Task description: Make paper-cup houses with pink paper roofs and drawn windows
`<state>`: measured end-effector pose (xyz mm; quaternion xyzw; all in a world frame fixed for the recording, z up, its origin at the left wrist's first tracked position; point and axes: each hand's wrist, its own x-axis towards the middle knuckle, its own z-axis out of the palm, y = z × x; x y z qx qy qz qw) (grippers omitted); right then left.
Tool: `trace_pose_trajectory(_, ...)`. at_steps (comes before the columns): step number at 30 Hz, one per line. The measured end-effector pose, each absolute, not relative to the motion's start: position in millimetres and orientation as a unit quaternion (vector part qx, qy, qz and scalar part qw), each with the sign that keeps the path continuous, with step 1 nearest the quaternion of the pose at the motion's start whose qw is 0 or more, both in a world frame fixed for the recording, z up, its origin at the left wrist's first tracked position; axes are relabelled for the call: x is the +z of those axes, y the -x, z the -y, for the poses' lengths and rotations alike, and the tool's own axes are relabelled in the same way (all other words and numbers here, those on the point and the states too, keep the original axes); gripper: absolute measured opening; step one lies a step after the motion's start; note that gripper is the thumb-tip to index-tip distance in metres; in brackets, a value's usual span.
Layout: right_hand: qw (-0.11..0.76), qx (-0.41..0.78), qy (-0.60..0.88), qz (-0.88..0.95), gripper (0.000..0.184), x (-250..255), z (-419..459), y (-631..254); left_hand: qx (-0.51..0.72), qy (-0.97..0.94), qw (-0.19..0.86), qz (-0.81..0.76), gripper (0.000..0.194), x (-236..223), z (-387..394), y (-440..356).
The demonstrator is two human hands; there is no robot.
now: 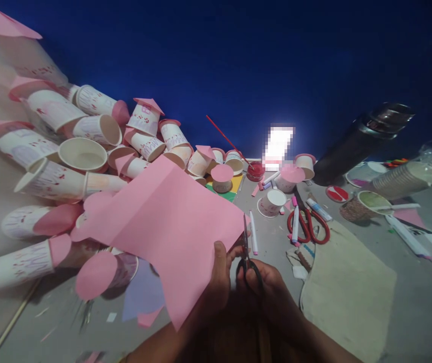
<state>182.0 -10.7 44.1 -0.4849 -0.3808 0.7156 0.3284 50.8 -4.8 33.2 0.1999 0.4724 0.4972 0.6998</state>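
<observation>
My left hand [221, 275] pinches a large sheet of pink paper [178, 212] near its right edge, thumb on top. The sheet has a fold line and a curved cut-out along its lower left side. In my right hand [270, 287] is a pair of black-handled scissors [245, 252], fingers in the loops, blades pointing up and away. The blades lie right by the sheet's right corner, close to my left fingertips; whether they bite into the paper I cannot tell. Just beyond the blades lies a white marker [253, 232].
Decorated paper cups [143, 118] with pink paper tops crowd the left. Red-handled scissors [308, 227], a white cup [272, 202], a beige cloth-like piece [352, 287] and a dark flask [355, 146] stand or lie right. A red jar [255, 171] holds a thin red stick.
</observation>
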Motion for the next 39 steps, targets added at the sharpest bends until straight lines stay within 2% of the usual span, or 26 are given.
trace_pose_trajectory(8, 0.332, 0.718, 0.469, 0.392, 0.058, 42.5, 8.4, -180.8, 0.5, -0.223, 0.69, -0.472, 0.075, 36.8, 2.7, -53.4)
trace_pose_trajectory(21, 0.324, 0.723, 0.479, 0.377, 0.048, 39.5, 10.7, -181.7, 0.5, -0.241, 0.692, -0.462, 0.078, 34.7, 3.1, -50.2)
trace_pose_trajectory(33, 0.329, 0.718, 0.488, 0.371, 0.052, 38.0, 11.8, -183.0, 0.501, -0.239, 0.684, -0.473, 0.082, 36.1, 1.3, -50.2)
trace_pose_trajectory(39, 0.322, 0.711, 0.489, 0.389, 0.061, 36.5, 12.3, -185.9, 0.501, -0.249, 0.683, -0.47, 0.08, 35.7, 0.6, -47.7)
